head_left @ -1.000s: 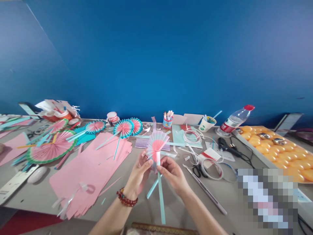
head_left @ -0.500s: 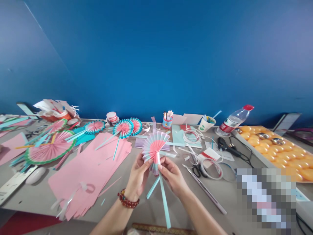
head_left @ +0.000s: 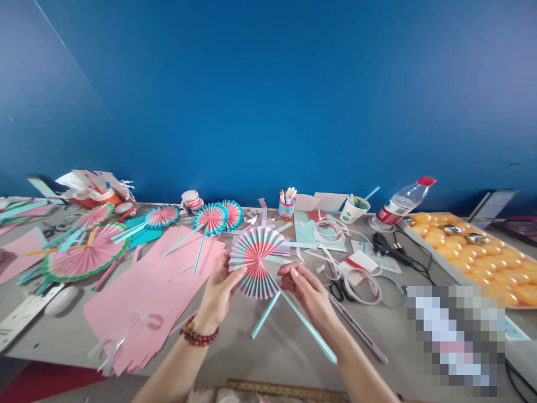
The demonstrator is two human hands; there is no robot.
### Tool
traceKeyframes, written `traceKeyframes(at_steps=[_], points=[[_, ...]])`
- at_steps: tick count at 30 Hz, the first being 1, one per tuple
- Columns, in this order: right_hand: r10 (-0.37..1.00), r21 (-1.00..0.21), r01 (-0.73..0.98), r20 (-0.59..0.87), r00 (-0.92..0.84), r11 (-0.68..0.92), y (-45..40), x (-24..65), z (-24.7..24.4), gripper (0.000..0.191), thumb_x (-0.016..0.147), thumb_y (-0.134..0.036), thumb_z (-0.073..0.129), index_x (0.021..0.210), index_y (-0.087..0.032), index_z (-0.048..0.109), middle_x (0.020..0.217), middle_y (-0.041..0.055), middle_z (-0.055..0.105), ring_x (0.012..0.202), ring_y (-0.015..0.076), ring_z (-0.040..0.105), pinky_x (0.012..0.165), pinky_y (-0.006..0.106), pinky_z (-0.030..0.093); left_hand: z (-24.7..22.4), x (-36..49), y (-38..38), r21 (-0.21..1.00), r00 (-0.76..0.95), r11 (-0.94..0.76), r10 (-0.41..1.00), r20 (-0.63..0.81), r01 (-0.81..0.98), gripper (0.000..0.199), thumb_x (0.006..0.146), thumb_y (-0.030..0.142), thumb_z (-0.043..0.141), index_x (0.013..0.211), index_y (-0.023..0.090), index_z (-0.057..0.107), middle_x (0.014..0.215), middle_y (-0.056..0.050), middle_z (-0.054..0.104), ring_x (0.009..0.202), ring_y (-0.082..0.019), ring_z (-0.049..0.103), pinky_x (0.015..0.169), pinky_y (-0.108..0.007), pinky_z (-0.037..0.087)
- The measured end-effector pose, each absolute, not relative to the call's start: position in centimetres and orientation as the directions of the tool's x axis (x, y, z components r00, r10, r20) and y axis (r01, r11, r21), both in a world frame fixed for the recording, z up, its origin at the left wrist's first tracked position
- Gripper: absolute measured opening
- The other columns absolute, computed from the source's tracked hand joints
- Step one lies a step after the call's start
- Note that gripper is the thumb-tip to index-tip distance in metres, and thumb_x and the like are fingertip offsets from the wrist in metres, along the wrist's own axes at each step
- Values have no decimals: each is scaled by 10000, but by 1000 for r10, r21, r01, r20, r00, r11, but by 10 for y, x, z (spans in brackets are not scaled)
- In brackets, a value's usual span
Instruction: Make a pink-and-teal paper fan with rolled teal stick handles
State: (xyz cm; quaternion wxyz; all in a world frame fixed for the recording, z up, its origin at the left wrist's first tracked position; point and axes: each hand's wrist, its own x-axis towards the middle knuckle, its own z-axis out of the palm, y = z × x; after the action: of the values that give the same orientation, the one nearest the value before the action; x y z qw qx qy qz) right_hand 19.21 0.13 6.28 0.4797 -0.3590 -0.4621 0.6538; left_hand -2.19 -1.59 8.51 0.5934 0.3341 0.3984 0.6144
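A pleated paper fan (head_left: 255, 246), pink at the centre with pale mint and lilac towards its rim, is spread nearly full circle, with a gap on its right side. My left hand (head_left: 221, 294) is closed on the fan's left edge, thumb on the front. My right hand (head_left: 309, 291) is just right of the gap, thumb and fingers pressed together; whatever is between them is hidden. A long light-blue paper strip (head_left: 312, 330) slants down right from the fan, close under my right hand. A shorter light-blue strip (head_left: 265, 316) slants down left.
Pink paper sheets (head_left: 138, 302) lie left, with finished paper fans (head_left: 211, 219) behind. Farther left is a larger green-edged fan (head_left: 88, 252). To the right are rolls of white tape (head_left: 363, 286), scissors (head_left: 338, 291), a glue gun (head_left: 390, 249), a bottle (head_left: 400, 204) and a tray of orange domes (head_left: 474, 252).
The fan has opened from a partial spread to nearly full circle. My hands have moved apart, the left one leftward and the right one rightward. The long strip's lower end swung right.
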Motion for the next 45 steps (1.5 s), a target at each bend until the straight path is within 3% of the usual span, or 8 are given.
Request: traceKeyframes(at_steps=[4,7,11,20,27,34,39,45], points=[[976,-996,89,11,-215,31,12,219,46,314,889,-516,610,875,-205,649,796,15,611,724,168,562,721,306,466,79,-57,-8,946,-140,40,986,-90,-322,529,757,332,797,1230,247,575,1105,-37,674,998,-190,634,754,-224,511],[959,-891,398,123,-255,219,18,232,34,249,889,-455,607,840,-215,655,782,26,623,706,189,566,692,322,459,76,-79,0,971,-104,135,982,-158,-198,589,725,371,810,1250,242,576,1137,-58,677,994,-228,648,724,-253,515],[899,-727,556,199,-390,402,19,232,28,174,928,-326,529,939,-235,678,986,74,664,872,232,623,786,367,489,67,-96,14,991,-36,121,992,-118,64,536,700,354,818,1187,214,641,1218,-97,652,1111,-273,612,886,-338,497],[781,-549,576,270,-563,605,9,206,31,185,926,-188,513,989,-238,679,1010,81,663,951,235,603,837,373,496,33,-106,27,916,14,-66,998,65,395,481,794,357,718,1239,229,590,1315,-104,599,1222,-284,560,1045,-424,418],[773,-506,597,282,-568,623,14,214,33,193,933,-178,510,1027,-227,671,1028,88,654,980,250,588,862,392,488,48,-87,3,446,155,-341,902,402,828,140,932,251,520,1024,202,613,1112,-96,593,1141,-261,533,980,-412,445],[690,-480,517,317,-651,709,17,185,47,229,901,-131,525,1028,-240,680,1031,75,651,996,233,569,876,361,476,44,-55,-44,191,247,-300,934,256,935,88,886,285,599,909,203,624,1011,-78,572,963,-271,532,840,-409,431],[517,-339,421,280,-809,841,36,140,47,232,878,-126,555,1050,-235,667,1089,64,631,1036,211,536,932,338,432,35,-47,-52,142,155,-196,953,262,970,142,904,318,578,934,186,621,1007,-98,581,955,-296,521,827,-430,401],[403,-239,352,213,-890,905,58,113,43,128,857,-163,616,965,-214,664,1001,55,632,966,209,536,787,303,423,37,-42,-53,124,100,-139,956,277,982,80,899,245,560,910,191,619,1001,-105,593,958,-303,521,826,-429,386]])
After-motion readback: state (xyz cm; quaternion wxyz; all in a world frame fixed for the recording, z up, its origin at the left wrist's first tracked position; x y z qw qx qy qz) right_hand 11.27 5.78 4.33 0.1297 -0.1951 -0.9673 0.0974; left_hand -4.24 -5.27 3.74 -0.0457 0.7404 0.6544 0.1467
